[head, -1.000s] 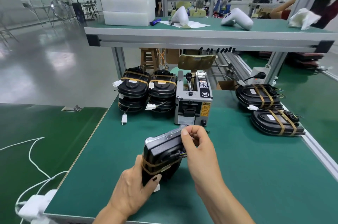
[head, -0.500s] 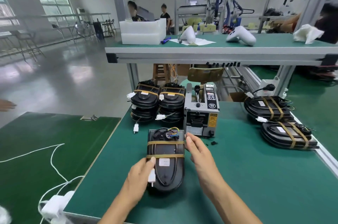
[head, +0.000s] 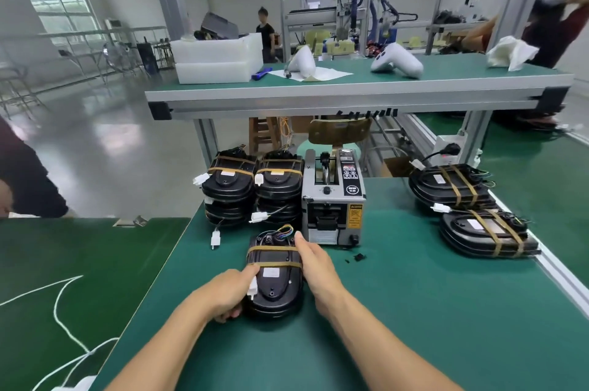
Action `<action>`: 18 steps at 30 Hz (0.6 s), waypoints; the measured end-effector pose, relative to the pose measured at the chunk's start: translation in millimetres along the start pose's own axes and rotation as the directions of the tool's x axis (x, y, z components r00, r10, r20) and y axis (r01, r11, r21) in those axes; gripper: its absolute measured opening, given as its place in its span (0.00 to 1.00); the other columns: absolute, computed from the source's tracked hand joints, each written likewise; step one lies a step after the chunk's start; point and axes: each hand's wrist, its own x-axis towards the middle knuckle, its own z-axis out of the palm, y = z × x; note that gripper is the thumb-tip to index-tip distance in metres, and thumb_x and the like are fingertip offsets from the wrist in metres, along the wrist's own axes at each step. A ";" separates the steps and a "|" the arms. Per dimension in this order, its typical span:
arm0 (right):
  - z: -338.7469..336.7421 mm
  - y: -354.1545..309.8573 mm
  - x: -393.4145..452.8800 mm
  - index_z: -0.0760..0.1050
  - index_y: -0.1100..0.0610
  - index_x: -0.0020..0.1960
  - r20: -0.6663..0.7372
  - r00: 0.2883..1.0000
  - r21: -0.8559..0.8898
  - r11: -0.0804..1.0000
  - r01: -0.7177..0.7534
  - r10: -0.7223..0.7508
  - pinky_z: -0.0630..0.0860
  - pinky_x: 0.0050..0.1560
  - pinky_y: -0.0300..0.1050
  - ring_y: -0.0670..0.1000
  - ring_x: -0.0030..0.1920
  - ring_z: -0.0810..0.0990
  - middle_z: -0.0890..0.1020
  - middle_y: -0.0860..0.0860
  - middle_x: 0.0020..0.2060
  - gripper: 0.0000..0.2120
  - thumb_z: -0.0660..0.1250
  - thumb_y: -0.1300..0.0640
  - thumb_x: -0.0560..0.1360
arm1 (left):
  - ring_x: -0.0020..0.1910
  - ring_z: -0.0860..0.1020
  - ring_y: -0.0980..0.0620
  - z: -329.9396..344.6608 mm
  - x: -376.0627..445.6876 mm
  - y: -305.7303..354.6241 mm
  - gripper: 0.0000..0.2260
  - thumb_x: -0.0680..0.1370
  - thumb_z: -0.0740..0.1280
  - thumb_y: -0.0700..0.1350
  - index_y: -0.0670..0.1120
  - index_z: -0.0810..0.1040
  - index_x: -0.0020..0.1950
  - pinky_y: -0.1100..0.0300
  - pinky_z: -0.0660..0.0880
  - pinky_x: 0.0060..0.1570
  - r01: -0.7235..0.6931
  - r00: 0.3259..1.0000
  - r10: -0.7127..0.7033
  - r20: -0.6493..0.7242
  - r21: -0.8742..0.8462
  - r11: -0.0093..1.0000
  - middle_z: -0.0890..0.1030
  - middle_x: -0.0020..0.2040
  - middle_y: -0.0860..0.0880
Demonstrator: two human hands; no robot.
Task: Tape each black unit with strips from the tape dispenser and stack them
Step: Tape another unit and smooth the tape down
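A black unit (head: 275, 283) lies flat on the green mat in front of me, with two tan tape strips across its far half and coloured wires at its far end. My left hand (head: 229, 293) grips its left edge beside a white connector, thumb on top. My right hand (head: 317, 266) lies along its right side with straight fingers against the tape ends. The grey tape dispenser (head: 333, 199) stands just behind the unit. Two stacks of taped units (head: 229, 189) (head: 279, 186) stand to the dispenser's left.
Two more taped units (head: 449, 186) (head: 484, 234) lie at the mat's right edge (head: 561, 272). Small black bits (head: 358, 257) lie near the dispenser. A raised shelf (head: 350, 94) holds white boxes and white parts. A white cable (head: 60, 311) runs over the left table.
The unit went from held upright in both hands to lying flat on the mat. My right hand moved from its top end down along its right side.
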 end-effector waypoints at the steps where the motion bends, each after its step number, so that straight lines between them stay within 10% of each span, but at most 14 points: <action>1: -0.1 0.4 0.0 0.83 0.52 0.59 0.007 1.000 0.006 1.000 0.004 -0.004 0.76 0.67 0.48 0.47 0.57 0.84 0.87 0.46 0.53 0.23 0.61 0.35 0.82 | 0.23 0.71 0.49 -1.7 2.1 -0.3 0.32 0.84 0.48 0.68 0.42 0.76 0.46 0.61 0.72 0.30 0.005 1.000 -0.005 -0.004 0.041 0.999 0.77 0.26 0.48; 11: -49.8 19.4 -28.4 0.79 0.44 0.64 -0.002 0.990 -0.122 0.982 0.143 -0.144 0.75 0.58 0.32 0.32 0.56 0.79 0.83 0.38 0.57 0.17 0.65 0.37 0.80 | 0.22 0.76 0.49 4.6 3.0 -14.1 0.38 0.82 0.47 0.73 0.42 0.79 0.44 0.61 0.72 0.29 -0.004 0.977 0.001 -0.213 -0.012 1.000 0.82 0.26 0.46; 18: -187.7 20.4 -33.6 0.81 0.53 0.55 -0.459 0.887 0.042 0.996 0.075 -0.047 0.78 0.45 0.42 0.48 0.43 0.87 0.87 0.53 0.52 0.04 0.69 0.57 0.81 | 0.35 0.78 0.40 52.8 -32.8 -36.4 0.28 0.79 0.57 0.64 0.41 0.80 0.41 0.51 0.73 0.46 -0.258 0.743 -0.186 -0.643 -0.531 0.807 0.77 0.22 0.48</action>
